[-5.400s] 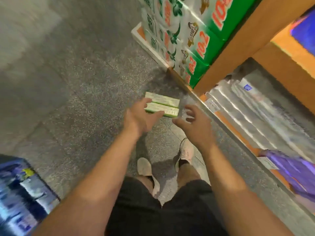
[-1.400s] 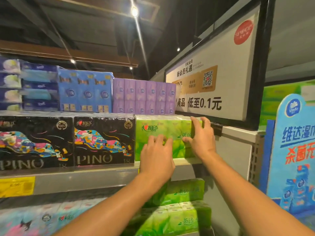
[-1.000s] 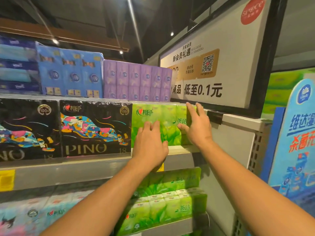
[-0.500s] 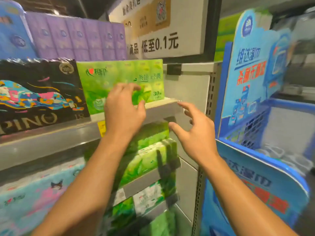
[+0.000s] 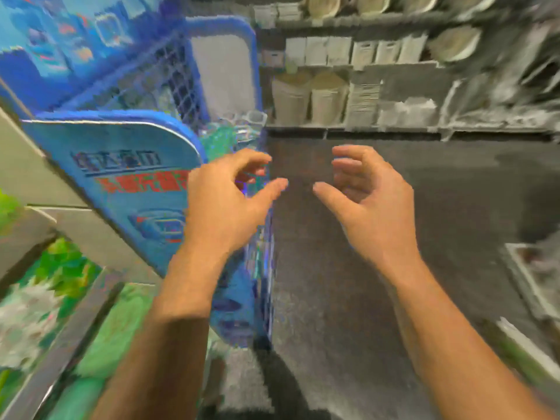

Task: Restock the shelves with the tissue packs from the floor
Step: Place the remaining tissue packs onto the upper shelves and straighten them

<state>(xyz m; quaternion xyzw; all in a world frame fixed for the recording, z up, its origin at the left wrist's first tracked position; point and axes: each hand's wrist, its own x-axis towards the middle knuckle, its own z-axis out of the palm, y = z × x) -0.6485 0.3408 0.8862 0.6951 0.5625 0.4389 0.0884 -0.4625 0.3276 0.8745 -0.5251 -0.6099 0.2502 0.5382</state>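
Note:
My left hand (image 5: 225,204) and my right hand (image 5: 369,201) hang in the air in front of me, a little apart, fingers loosely curled and holding nothing. Green tissue packs (image 5: 57,268) sit on the shelves at the lower left, blurred by camera motion. The grey shelf edge (image 5: 69,334) runs diagonally beneath them. No tissue pack on the floor is in view.
A blue display stand (image 5: 127,165) with a mesh basket stands just left of my left hand. Dark grey floor (image 5: 348,268) stretches ahead. Shelves of beige and white goods (image 5: 333,95) line the far side. Another shelf corner (image 5: 530,283) shows at right.
My view has swung right and down, away from the shelf. Both hands have left the green pack on the shelf and now hang free over the aisle.

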